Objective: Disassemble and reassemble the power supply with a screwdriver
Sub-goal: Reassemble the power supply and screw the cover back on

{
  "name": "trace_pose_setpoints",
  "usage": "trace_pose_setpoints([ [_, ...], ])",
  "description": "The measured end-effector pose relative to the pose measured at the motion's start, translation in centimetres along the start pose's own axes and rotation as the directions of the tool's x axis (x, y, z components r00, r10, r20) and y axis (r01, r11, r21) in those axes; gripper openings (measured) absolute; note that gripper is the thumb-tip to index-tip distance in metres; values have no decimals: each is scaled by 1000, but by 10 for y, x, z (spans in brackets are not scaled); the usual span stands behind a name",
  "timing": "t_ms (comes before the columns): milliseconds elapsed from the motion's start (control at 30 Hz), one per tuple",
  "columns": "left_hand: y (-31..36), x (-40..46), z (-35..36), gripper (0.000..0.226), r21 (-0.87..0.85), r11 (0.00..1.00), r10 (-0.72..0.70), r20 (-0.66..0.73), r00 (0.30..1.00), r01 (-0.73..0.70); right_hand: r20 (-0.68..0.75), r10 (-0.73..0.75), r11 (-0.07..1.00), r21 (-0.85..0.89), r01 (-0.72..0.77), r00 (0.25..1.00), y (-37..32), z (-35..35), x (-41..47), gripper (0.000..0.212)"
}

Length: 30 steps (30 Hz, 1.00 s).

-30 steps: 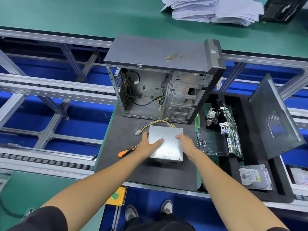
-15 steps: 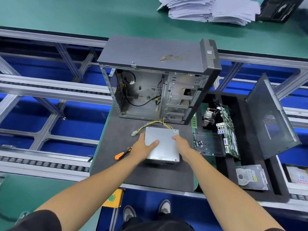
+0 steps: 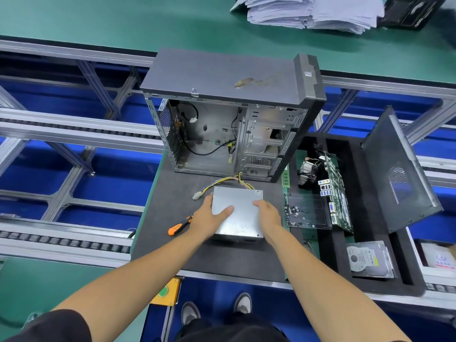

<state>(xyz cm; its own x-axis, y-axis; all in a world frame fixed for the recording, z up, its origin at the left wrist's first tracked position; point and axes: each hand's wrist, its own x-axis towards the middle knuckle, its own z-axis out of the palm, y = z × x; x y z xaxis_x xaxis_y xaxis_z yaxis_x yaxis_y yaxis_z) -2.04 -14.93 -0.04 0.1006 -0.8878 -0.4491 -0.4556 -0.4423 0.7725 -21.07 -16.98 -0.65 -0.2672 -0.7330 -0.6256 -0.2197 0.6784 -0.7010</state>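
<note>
The silver power supply [image 3: 240, 211] lies on the dark mat [image 3: 172, 193] in front of the open computer case [image 3: 229, 114]. Its bundle of yellow and black cables [image 3: 227, 181] trails toward the case and ends in a white plug. My left hand [image 3: 209, 219] grips its left side with the thumb across the top. My right hand [image 3: 267, 214] grips its right side. An orange-handled screwdriver [image 3: 179, 227] rests on the mat just left of my left hand.
A black foam tray [image 3: 370, 267] to the right holds a motherboard [image 3: 336, 193], a heatsink, a clear box of screws [image 3: 306, 213] and a hard drive [image 3: 369, 260]. The case's side panel [image 3: 397, 174] leans there. Paper stacks [image 3: 311, 11] lie on the far green bench.
Both hands have stayed clamped on the power supply. Against the case and the screwdriver it has barely moved; the view itself has drifted a little.
</note>
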Motion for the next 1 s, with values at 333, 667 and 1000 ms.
trace_pose_setpoints([
  [333, 2, 6, 2, 74, 95, 993, -78, 58, 995, 72, -157, -51, 967, -256, 9, 986, 3, 11, -2, 32],
  [667, 21, 18, 4, 72, 334, 927, -235, 155, 960, 173, -156, -13, 950, -309, -37, 988, 3, 9, 5, 39],
  [1000, 6, 3, 3, 62, 218, 976, -22, 113, 993, -3, -263, -153, 962, -259, 83, 952, 5, 15, 1, 34],
])
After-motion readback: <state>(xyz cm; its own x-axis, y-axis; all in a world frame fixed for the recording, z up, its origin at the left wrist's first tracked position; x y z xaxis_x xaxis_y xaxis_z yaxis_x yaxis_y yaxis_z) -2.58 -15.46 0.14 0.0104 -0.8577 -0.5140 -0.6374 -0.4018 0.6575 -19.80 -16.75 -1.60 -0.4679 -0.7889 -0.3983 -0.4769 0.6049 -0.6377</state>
